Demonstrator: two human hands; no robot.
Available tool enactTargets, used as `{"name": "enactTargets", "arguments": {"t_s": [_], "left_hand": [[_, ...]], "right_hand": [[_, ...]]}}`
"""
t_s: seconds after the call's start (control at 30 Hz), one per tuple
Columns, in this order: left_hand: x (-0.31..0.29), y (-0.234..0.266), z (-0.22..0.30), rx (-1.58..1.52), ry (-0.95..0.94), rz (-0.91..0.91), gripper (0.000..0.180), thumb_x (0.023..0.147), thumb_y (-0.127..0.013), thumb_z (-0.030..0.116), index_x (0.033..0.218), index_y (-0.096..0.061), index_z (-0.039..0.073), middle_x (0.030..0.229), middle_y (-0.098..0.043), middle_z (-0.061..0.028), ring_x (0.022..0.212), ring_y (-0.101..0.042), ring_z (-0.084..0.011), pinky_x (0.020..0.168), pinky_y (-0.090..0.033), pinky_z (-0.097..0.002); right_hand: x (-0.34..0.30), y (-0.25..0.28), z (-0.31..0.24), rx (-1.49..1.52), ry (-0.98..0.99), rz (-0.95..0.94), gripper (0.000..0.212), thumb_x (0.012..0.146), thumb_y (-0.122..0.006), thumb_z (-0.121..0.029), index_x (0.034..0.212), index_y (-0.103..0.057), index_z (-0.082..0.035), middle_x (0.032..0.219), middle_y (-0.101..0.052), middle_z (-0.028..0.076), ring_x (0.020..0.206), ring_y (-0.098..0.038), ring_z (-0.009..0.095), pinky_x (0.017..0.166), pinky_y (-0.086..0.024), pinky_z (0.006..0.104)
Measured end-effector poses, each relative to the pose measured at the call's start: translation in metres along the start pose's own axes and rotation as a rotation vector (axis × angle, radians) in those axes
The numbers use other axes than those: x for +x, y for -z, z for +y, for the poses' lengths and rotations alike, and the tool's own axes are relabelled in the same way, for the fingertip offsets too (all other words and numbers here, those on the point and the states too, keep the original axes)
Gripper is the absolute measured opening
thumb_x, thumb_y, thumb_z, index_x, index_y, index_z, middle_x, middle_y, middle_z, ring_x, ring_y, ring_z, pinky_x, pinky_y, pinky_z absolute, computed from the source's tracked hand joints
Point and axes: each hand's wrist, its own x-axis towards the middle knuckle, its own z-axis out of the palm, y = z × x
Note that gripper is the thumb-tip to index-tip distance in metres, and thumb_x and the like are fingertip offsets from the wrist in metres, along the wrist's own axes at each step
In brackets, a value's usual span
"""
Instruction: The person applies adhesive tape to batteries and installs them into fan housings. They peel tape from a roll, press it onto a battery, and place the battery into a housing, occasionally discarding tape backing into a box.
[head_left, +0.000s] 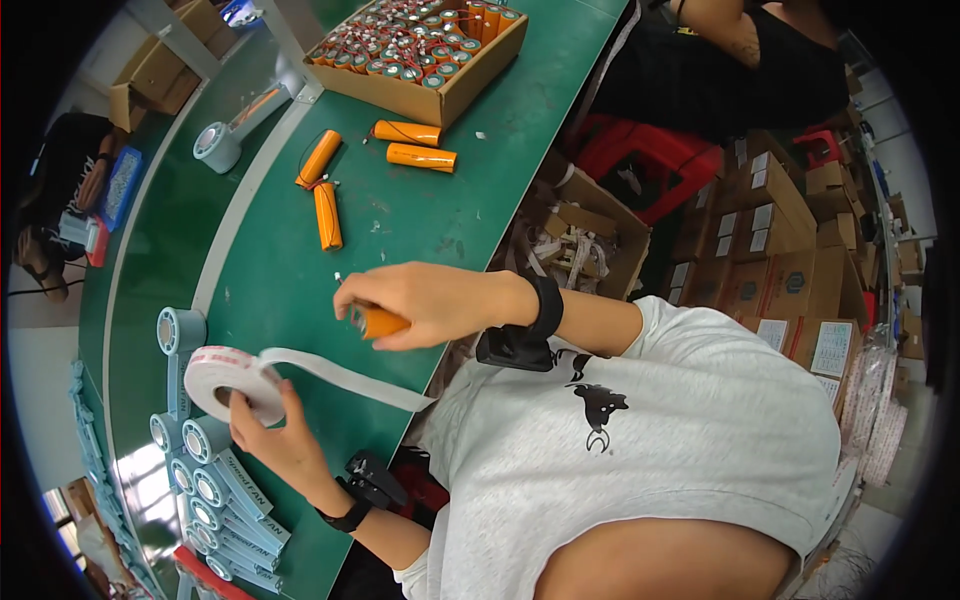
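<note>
My left hand (278, 438) grips a roll of white double-sided-looking tape (207, 378), with fingers at its core. A loose strip of tape (345, 376) runs from the roll toward the bench edge. Above and to the right of it, my right hand (425, 298) is closed around an orange cylindrical battery (383, 323), held over the green bench; its far end is hidden by the fingers. Farther off lie several similar orange batteries with thin wires, among them a battery (328, 216) and another battery (421, 157).
A cardboard box (478, 88) packed with wired batteries stands at the far end of the green bench (270, 250). Several light blue round-headed pieces (210, 487) lie at the lower left. A carton of scraps (625, 250) and a red stool (645, 165) are right of the bench.
</note>
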Motion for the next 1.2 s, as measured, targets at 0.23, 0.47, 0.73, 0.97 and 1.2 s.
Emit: {"name": "enactTargets", "arguments": {"t_s": [0.23,0.47,0.73,0.97,1.2], "left_hand": [[-0.001,-0.011,0.038,-0.095,-0.109,0.062,0.049,0.075,-0.065,0.012,0.116,-0.045,-0.008,0.109,-0.055,-0.017,0.099,-0.052,-0.0305,0.096,-0.031,-0.0387],[0.01,-0.023,0.047,-0.294,0.057,0.212,0.048,0.077,-0.063,0.011,0.117,-0.044,-0.007,0.103,-0.057,-0.0159,0.096,-0.054,-0.0262,0.092,-0.036,-0.0363],[0.012,-0.034,0.039,-0.44,0.048,0.193,0.043,0.078,-0.062,0.011,0.114,-0.046,-0.008,0.099,-0.057,-0.0165,0.088,-0.055,-0.0243,0.079,-0.043,-0.0337],[0.01,-0.035,0.043,-0.432,0.068,0.192,0.042,0.078,-0.062,0.011,0.112,-0.046,-0.007,0.096,-0.057,-0.0161,0.085,-0.055,-0.024,0.077,-0.044,-0.0337],[0.007,-0.034,0.043,-0.351,-0.061,0.168,0.046,0.073,-0.066,0.01,0.112,-0.048,-0.007,0.098,-0.058,-0.019,0.083,-0.054,-0.0266,0.08,-0.042,-0.0372]], "right_hand": [[0.014,0.013,0.017,0.141,-0.012,0.223,0.071,0.078,-0.063,-0.012,0.135,-0.022,-0.005,0.081,-0.057,0.015,0.073,-0.057,0.029,0.063,-0.044,0.0342],[0.036,0.046,0.027,-0.246,-0.508,-0.113,0.081,0.077,-0.064,-0.008,0.14,-0.012,-0.008,0.085,-0.06,0.014,0.079,-0.059,0.027,0.069,-0.046,0.031],[0.018,0.024,0.056,0.188,-0.012,0.203,0.051,0.074,-0.068,-0.008,0.12,-0.046,-0.002,0.088,-0.062,0.008,0.076,-0.057,0.014,0.065,-0.045,0.0266],[0.009,0.026,0.059,0.597,-0.354,0.151,0.026,0.078,-0.069,-0.019,0.095,-0.06,-0.001,0.074,-0.059,0.003,0.064,-0.052,0.005,0.056,-0.041,0.0204],[0.024,0.008,0.016,0.874,-0.323,0.296,0.029,0.079,-0.068,-0.029,0.08,-0.062,-0.001,0.061,-0.051,-0.001,0.054,-0.045,0.004,0.05,-0.036,0.02]]}}
